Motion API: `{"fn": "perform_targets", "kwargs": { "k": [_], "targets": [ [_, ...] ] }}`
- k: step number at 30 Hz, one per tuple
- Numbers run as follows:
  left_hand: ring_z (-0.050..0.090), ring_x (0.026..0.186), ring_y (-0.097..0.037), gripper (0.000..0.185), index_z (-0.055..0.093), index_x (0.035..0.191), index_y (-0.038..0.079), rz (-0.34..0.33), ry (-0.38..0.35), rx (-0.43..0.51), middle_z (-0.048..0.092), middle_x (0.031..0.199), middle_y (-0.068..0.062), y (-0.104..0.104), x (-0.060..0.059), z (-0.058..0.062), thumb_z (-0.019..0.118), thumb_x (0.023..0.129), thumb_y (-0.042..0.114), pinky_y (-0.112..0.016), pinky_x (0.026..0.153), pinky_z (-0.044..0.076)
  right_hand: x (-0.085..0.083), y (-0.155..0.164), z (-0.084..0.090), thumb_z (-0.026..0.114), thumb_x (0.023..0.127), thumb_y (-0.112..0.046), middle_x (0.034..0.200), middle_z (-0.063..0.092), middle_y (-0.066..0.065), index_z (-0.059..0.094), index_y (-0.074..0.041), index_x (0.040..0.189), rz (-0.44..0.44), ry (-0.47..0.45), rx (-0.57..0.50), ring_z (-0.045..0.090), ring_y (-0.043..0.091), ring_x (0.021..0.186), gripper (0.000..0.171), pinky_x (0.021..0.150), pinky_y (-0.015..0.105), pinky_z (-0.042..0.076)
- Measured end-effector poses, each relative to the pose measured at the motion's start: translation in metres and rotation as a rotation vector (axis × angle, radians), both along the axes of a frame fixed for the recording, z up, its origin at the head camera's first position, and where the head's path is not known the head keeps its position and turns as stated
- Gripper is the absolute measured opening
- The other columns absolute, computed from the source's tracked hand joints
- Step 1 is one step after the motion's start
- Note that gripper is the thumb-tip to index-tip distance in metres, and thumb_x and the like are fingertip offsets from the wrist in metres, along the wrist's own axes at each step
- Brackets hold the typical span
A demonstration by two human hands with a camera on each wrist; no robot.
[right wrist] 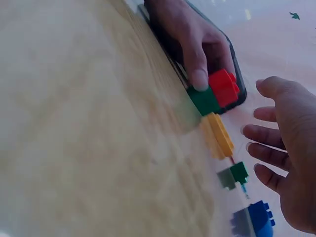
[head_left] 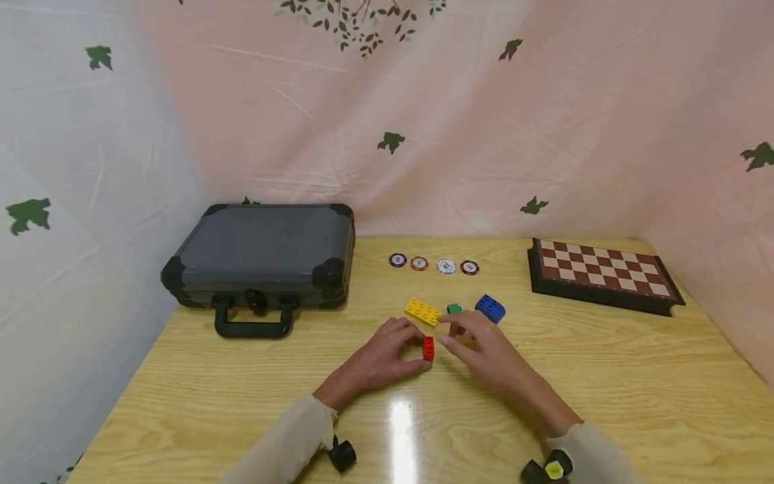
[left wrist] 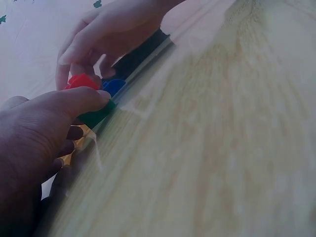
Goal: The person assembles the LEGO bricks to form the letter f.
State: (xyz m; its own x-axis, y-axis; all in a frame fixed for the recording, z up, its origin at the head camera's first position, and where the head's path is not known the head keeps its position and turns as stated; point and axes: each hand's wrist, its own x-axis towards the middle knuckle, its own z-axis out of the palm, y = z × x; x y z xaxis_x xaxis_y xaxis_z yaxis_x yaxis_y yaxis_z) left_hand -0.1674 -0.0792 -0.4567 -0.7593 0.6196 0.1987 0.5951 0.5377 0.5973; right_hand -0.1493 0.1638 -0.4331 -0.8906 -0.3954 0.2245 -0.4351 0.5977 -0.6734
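Fingers of the left hand (head_left: 376,359) curl round the red brick (head_left: 428,348), thumb below and forefinger over the top, pinching it upright on the wooden table (head_left: 605,376). In the right wrist view the red brick (right wrist: 223,87) sits on a green brick (right wrist: 204,100), the two stacked, with the left thumb pressed against the green one; the head view hides that lower piece behind the fingers. Whether the stack rests on the table or is lifted just off it, I cannot tell.

Just to the right of the pinch, the right hand (head_left: 484,353) hovers with fingers spread and relaxed, holding nothing, its fingertips close to the red brick but apart from it.

Beyond the pinch, away from the person, the yellow plate brick (head_left: 422,312) lies flat, its long axis running slantwise from far-left to near-right. Right of that lie a small green brick (head_left: 453,308) and then a blue brick (head_left: 490,308), both nearer the right hand than the left.

Farther out stand four poker chips (head_left: 433,265) in a row, a dark case (head_left: 260,259) off to the left and a chessboard (head_left: 601,272) off to the right.
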Motion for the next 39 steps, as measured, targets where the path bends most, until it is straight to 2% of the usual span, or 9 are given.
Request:
{"fn": "perform_targets", "kwargs": {
  "k": [6, 10, 13, 20, 27, 39],
  "targets": [
    [0.052, 0.111, -0.015, 0.03, 0.07, 0.114, 0.015, 0.002, 0.0, 0.006, 0.063, 0.118, 0.004, 0.0, -0.001, -0.001, 0.08, 0.093, 0.033, -0.035, 0.099, 0.046, -0.014, -0.001, 0.001, 0.073, 0.099, -0.022, 0.103, 0.065, 0.001, 0.073, -0.006, 0.121, -0.071, 0.184, 0.082, 0.054, 0.019, 0.097, 0.028, 0.082, 0.042, 0.05],
    [0.052, 0.112, -0.015, 0.031, 0.07, 0.115, 0.015, -0.002, 0.005, 0.014, 0.063, 0.118, 0.004, 0.0, -0.001, -0.002, 0.08, 0.093, 0.034, -0.036, 0.099, 0.045, -0.026, -0.007, -0.001, 0.08, 0.093, -0.023, 0.1, 0.066, 0.005, 0.074, -0.005, 0.115, -0.06, 0.285, 0.153, 0.053, 0.022, 0.092, 0.029, 0.078, 0.041, 0.048],
    [0.053, 0.113, -0.016, 0.031, 0.069, 0.114, 0.015, -0.002, 0.008, 0.014, 0.063, 0.119, 0.004, -0.001, -0.001, -0.003, 0.08, 0.092, 0.033, -0.036, 0.1, 0.045, -0.032, -0.013, -0.005, 0.082, 0.091, -0.025, 0.101, 0.064, 0.006, 0.075, -0.006, 0.114, -0.052, 0.328, 0.218, 0.053, 0.025, 0.093, 0.031, 0.081, 0.044, 0.046],
    [0.052, 0.115, -0.016, 0.029, 0.069, 0.113, 0.016, -0.002, -0.003, 0.021, 0.063, 0.12, 0.003, 0.0, -0.001, -0.002, 0.079, 0.093, 0.035, -0.037, 0.102, 0.044, -0.039, -0.023, -0.013, 0.082, 0.09, -0.03, 0.108, 0.062, 0.007, 0.073, -0.006, 0.117, -0.086, 0.334, 0.311, 0.051, 0.03, 0.102, 0.037, 0.093, 0.052, 0.04],
    [0.052, 0.115, -0.016, 0.03, 0.069, 0.114, 0.016, 0.005, -0.02, 0.011, 0.062, 0.122, 0.003, 0.001, 0.0, -0.001, 0.079, 0.093, 0.036, -0.037, 0.103, 0.044, -0.039, -0.028, -0.016, 0.078, 0.093, -0.037, 0.112, 0.061, 0.008, 0.072, -0.007, 0.122, -0.124, 0.314, 0.359, 0.048, 0.03, 0.106, 0.042, 0.09, 0.049, 0.037],
    [0.053, 0.116, -0.019, 0.032, 0.07, 0.115, 0.013, -0.009, 0.006, 0.001, 0.064, 0.121, 0.0, 0.002, -0.001, 0.001, 0.08, 0.093, 0.034, -0.038, 0.102, 0.044, -0.04, -0.029, -0.018, 0.081, 0.092, -0.034, 0.11, 0.062, 0.009, 0.072, -0.005, 0.121, -0.151, 0.329, 0.385, 0.048, 0.032, 0.106, 0.043, 0.09, 0.05, 0.035]
  ]
}}
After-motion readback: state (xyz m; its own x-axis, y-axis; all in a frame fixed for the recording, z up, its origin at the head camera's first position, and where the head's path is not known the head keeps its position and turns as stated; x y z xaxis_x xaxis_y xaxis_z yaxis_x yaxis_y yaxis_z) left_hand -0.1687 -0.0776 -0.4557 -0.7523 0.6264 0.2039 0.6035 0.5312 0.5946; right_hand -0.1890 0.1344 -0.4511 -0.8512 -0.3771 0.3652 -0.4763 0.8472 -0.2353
